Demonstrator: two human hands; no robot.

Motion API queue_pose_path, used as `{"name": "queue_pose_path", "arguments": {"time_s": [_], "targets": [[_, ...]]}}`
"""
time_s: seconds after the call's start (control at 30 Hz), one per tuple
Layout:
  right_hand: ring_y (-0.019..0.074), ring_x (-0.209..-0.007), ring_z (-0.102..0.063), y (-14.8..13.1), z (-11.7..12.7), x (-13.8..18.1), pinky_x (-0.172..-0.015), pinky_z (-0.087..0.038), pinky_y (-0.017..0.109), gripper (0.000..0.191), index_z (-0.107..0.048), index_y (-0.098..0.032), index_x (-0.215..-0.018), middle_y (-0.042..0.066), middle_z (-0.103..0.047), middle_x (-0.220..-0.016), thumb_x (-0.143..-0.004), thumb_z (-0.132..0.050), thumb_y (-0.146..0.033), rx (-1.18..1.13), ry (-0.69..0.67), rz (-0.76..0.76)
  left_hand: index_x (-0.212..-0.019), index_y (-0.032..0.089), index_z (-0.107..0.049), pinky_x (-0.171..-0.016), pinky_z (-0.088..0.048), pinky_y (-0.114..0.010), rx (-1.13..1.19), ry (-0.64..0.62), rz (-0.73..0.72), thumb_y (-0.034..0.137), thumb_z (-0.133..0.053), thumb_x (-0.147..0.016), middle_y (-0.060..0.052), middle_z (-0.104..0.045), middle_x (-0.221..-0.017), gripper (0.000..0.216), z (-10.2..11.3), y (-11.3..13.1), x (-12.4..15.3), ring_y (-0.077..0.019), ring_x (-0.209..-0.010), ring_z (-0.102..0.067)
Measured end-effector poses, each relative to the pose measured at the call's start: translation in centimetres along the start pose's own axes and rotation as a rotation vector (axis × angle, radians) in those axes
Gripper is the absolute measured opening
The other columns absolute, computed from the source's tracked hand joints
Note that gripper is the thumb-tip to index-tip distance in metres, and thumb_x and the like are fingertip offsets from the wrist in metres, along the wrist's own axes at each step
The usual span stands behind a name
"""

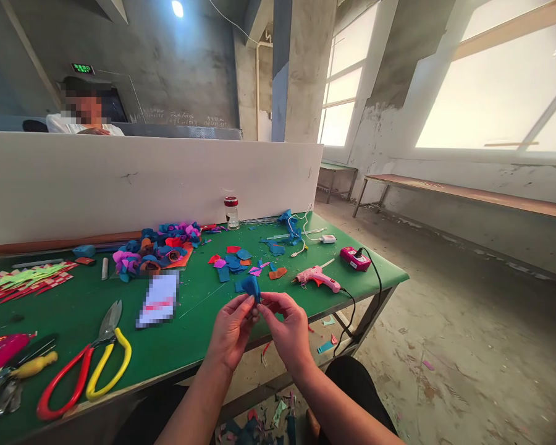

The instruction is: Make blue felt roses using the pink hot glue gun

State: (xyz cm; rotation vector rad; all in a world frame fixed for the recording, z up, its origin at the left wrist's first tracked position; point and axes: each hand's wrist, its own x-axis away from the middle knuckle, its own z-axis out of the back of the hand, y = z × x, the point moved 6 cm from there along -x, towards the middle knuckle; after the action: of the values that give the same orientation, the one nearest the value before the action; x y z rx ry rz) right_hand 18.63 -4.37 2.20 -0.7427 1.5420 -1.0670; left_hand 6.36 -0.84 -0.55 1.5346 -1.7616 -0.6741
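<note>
A green table [189, 337] in a bare concrete room holds a pink glue gun [315, 278] near its right edge, and snips [86, 364] near the front edge. Above that edge, the left hand [231, 334] and right hand [288, 330] meet fingertip to fingertip, pinching a blue felt piece [251, 287].

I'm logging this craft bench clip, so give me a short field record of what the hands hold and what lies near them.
left hand: pinches the blue felt piece from the left
right hand: pinches the same piece from the right
surface: green table
near right: pink glue gun, cord attached
behind hands: loose felt scraps
near left: red-and-yellow-handled snips
</note>
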Motion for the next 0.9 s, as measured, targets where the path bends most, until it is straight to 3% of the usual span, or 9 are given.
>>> {"name": "queue_pose_path", "arguments": {"time_s": [0.2,0.27,0.37,0.43,0.57,0.7,0.9], "targets": [[0.0217,-0.084,-0.059,-2.3,-0.7,1.2,-0.077,-0.045,0.036,0.031,-0.068,-0.022,-0.114,0.009,-0.069,-0.092,-0.091,-0.048,-0.017,0.624,0.000,0.369,-0.071,0.013,-0.069,-0.052,-0.049,-0.018,-0.009,-0.001,-0.039,0.022,-0.088,-0.048,-0.001,-0.068,-0.062,0.031,-0.3,0.3,0.2,-0.0086,-0.053,-0.060],[0.0220,-0.082,-0.058,-2.8,-0.9,1.6,-0.077,-0.043,0.037,0.033,-0.066,-0.022,-0.119,0.009,-0.069,-0.092,-0.092,-0.047,-0.018,0.728,-0.017,0.447,-0.069,0.013,-0.067,-0.052,-0.048,-0.018,-0.010,-0.009,-0.045,0.022,-0.088,-0.049,0.000,-0.066,-0.062,0.030,-0.3,0.6,0.2,-0.0081,-0.053,-0.059],[0.0217,-0.088,-0.059,-2.7,0.1,1.4,-0.081,-0.044,0.036,0.032,-0.065,-0.022,-0.119,0.009,-0.069,-0.098,-0.091,-0.049,-0.019,0.601,-0.023,0.387,-0.071,0.013,-0.067,-0.051,-0.047,-0.018,-0.026,-0.034,-0.039,0.022,-0.087,-0.052,0.000,-0.065,-0.061,0.029,0.0,0.9,0.0,-0.0080,-0.053,-0.057],[0.0205,-0.085,-0.060,-1.5,1.0,0.6,-0.078,-0.046,0.033,0.025,-0.070,-0.022,-0.109,0.008,-0.070,-0.096,-0.088,-0.056,-0.025,0.397,-0.072,0.202,-0.073,0.013,-0.066,-0.049,-0.045,-0.019,-0.071,-0.082,-0.028,0.023,-0.085,-0.055,-0.001,-0.064,-0.061,0.028,0.1,1.0,-0.1,-0.0088,-0.053,-0.057],[0.0166,-0.063,-0.058,1.8,1.3,0.0,-0.060,-0.043,0.027,0.020,-0.076,-0.019,-0.085,0.003,-0.071,-0.072,-0.077,-0.070,-0.037,0.137,-0.273,-0.140,-0.068,0.014,-0.064,-0.049,-0.042,-0.020,-0.184,-0.164,-0.074,0.026,-0.082,-0.061,0.000,-0.061,-0.058,0.023,-0.3,1.4,0.1,-0.0087,-0.051,-0.052],[0.0165,-0.060,-0.058,2.7,1.5,0.3,-0.059,-0.043,0.027,0.016,-0.078,-0.021,-0.079,0.002,-0.072,-0.069,-0.075,-0.070,-0.034,0.051,-0.249,-0.165,-0.068,0.014,-0.066,-0.052,-0.041,-0.022,-0.304,-0.211,-0.163,0.029,-0.080,-0.063,-0.001,-0.060,-0.057,0.021,-1.2,1.8,1.0,-0.0089,-0.050,-0.049],[0.0204,-0.072,-0.065,1.9,2.8,0.6,-0.069,-0.048,0.031,0.007,-0.078,-0.026,-0.075,0.003,-0.075,-0.078,-0.076,-0.071,-0.027,-0.084,-0.136,-0.041,-0.081,0.016,-0.074,-0.063,-0.044,-0.024,-0.496,-0.353,-0.273,0.026,-0.080,-0.064,-0.003,-0.060,-0.071,0.020,-1.9,1.9,2.1,-0.0131,-0.065,-0.051]]}}
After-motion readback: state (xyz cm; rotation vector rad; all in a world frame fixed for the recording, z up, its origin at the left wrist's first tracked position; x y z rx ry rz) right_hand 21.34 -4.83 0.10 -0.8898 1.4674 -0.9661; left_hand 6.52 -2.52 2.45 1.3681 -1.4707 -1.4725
